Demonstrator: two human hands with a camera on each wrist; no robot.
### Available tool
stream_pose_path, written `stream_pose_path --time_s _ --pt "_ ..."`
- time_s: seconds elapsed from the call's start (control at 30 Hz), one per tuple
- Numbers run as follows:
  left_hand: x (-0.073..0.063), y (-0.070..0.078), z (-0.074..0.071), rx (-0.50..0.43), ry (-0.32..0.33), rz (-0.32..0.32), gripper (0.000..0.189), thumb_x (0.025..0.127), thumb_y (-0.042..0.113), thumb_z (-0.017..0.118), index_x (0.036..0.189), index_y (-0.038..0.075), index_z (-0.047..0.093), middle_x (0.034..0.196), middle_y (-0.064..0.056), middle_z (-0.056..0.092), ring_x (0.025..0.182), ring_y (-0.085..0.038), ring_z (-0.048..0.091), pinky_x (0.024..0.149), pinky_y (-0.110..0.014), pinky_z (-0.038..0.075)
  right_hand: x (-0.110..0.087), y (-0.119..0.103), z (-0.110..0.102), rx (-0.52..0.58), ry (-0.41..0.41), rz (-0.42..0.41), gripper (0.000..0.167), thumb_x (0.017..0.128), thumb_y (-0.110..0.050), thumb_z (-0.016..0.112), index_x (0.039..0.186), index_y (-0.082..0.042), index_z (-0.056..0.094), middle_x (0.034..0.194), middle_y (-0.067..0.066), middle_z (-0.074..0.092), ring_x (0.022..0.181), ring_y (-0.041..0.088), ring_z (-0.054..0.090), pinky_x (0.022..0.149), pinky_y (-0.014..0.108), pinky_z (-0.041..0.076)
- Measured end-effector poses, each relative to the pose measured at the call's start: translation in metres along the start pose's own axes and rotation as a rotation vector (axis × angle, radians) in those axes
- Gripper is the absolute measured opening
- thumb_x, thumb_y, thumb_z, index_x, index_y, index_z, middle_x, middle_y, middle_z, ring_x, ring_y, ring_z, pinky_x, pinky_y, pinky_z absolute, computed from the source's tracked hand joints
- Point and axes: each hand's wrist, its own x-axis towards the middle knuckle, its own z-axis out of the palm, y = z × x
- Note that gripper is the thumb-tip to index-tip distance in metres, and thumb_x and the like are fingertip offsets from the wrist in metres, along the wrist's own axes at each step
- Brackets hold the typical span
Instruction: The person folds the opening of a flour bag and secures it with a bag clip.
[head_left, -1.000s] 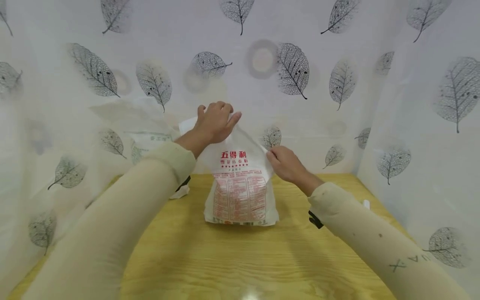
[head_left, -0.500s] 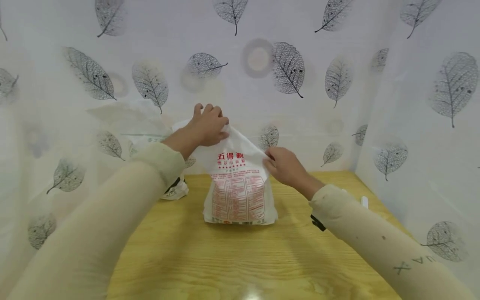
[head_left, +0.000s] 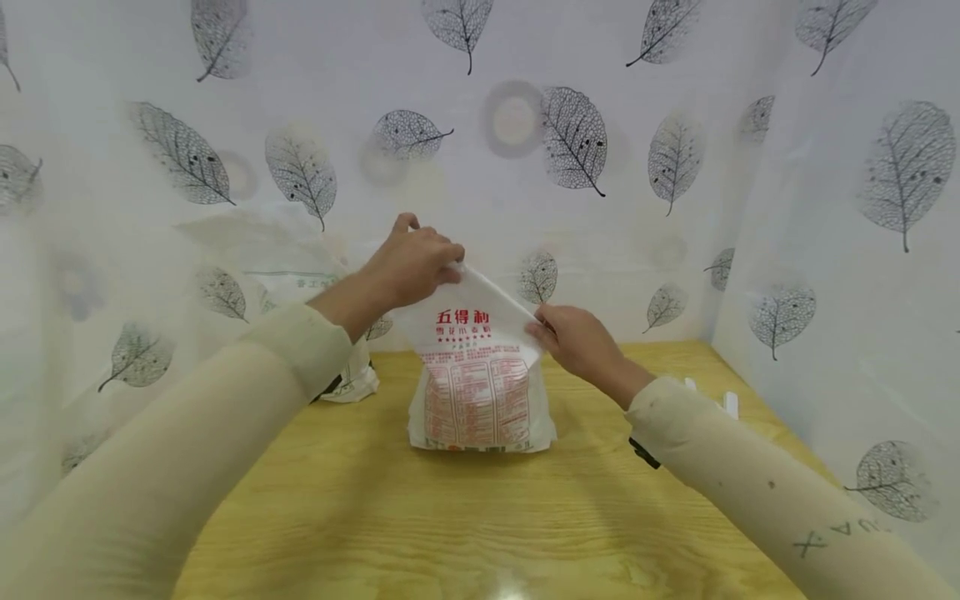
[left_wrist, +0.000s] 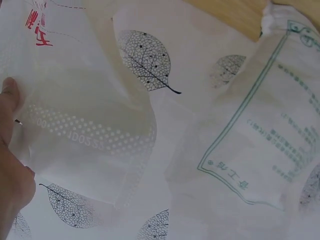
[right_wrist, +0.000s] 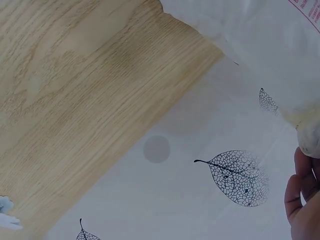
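A white plastic flour bag [head_left: 477, 404] with red print stands upright on the wooden table, its lower part full and its upper part slack. My left hand [head_left: 411, 262] pinches the bag's top edge with thumb and fingers. Lower down, at the bag's upper right edge, my right hand [head_left: 581, 337] grips the plastic between thumb and curled fingers. Between the hands the edge runs taut and slanting. In the left wrist view the bag's dotted top strip [left_wrist: 95, 130] spreads beside the left hand [left_wrist: 15, 172]. The right wrist view catches bunched plastic [right_wrist: 310, 137] at the right fingertips.
Behind my left forearm stands a second white bag [left_wrist: 260, 130] with green print. Small white items [head_left: 731, 405] lie near the table's right edge. A leaf-patterned sheet [head_left: 517, 183] hangs behind and around the wooden table [head_left: 465, 517].
My left hand has come down slightly and to the left, still holding the bag's top. My right hand has shifted a little right and down. The bag's base has stayed in place.
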Motion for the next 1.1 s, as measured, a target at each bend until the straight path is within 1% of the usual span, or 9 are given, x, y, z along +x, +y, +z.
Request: stream_pose_path --time_s 0.17,0.3,0.4,0.53,0.7,0.83,0.93,1.1 --pt "-0.004 0.000 0.005 0.009 0.037 0.041 0.022 0.096 0.021 0.067 0.115 0.010 0.068 0.112 -0.007 0.074 0.105 -0.029 0.065 0.108 -0.056 0.031 -0.002 0.002 0.002 -0.041 0.070 -0.058 0.019 0.097 -0.024 0.065 0.087 -0.008 0.063 0.068 0.002 0.058 0.057 0.016 0.044 0.055 0.030 0.039" --pt "-0.006 0.001 0.007 0.021 0.083 0.077 0.020 0.096 0.018 0.067 0.113 0.009 0.067 0.109 -0.009 0.074 0.102 -0.030 0.066 0.106 -0.054 0.035 -0.003 0.003 0.002 -0.066 0.121 -0.105 0.019 0.095 -0.022 0.069 0.084 -0.007 0.062 0.066 0.003 0.058 0.056 0.016 0.044 0.054 0.030 0.039" --pt "-0.007 0.001 0.009 0.021 0.117 0.094 0.018 0.095 0.018 0.068 0.110 0.009 0.067 0.107 -0.008 0.074 0.100 -0.030 0.066 0.105 -0.053 0.037 -0.004 0.003 0.002 -0.064 0.127 -0.113 0.019 0.095 -0.021 0.069 0.085 -0.007 0.062 0.067 0.004 0.059 0.056 0.016 0.044 0.054 0.030 0.039" --pt "-0.008 0.000 0.011 0.028 0.140 0.093 0.017 0.094 0.018 0.069 0.108 0.009 0.068 0.104 -0.008 0.074 0.099 -0.029 0.067 0.104 -0.052 0.038 -0.005 0.003 0.001 -0.054 0.114 -0.098 0.016 0.096 -0.021 0.068 0.090 -0.006 0.064 0.070 0.003 0.062 0.058 0.016 0.047 0.055 0.031 0.041" --pt "-0.007 0.000 0.011 0.039 0.134 0.079 0.018 0.094 0.019 0.069 0.109 0.009 0.068 0.105 -0.008 0.075 0.099 -0.028 0.067 0.103 -0.052 0.039 -0.005 0.004 0.002 -0.040 0.089 -0.075 0.016 0.098 -0.022 0.065 0.098 -0.006 0.067 0.077 0.005 0.066 0.062 0.017 0.050 0.058 0.031 0.043" --pt "-0.008 0.001 0.010 0.039 0.116 0.062 0.019 0.095 0.020 0.069 0.110 0.010 0.068 0.106 -0.007 0.074 0.100 -0.029 0.067 0.104 -0.052 0.040 -0.001 0.001 0.003 -0.035 0.061 -0.051 0.022 0.102 -0.026 0.058 0.103 -0.005 0.067 0.081 0.006 0.066 0.067 0.018 0.053 0.061 0.033 0.046" --pt "-0.010 0.002 0.010 0.031 0.107 0.059 0.020 0.095 0.020 0.068 0.112 0.010 0.068 0.107 -0.007 0.074 0.102 -0.029 0.067 0.105 -0.053 0.039 0.006 -0.005 0.003 -0.029 0.056 -0.043 0.027 0.104 -0.029 0.054 0.106 -0.005 0.067 0.084 0.007 0.066 0.071 0.019 0.055 0.063 0.034 0.047" --pt "-0.011 0.004 0.011 0.032 0.102 0.067 0.019 0.094 0.019 0.069 0.112 0.011 0.069 0.108 -0.007 0.075 0.101 -0.029 0.067 0.104 -0.052 0.039 0.021 -0.020 0.003 -0.013 0.073 -0.053 0.029 0.105 -0.031 0.052 0.110 -0.007 0.066 0.088 0.007 0.068 0.074 0.020 0.059 0.067 0.036 0.050"
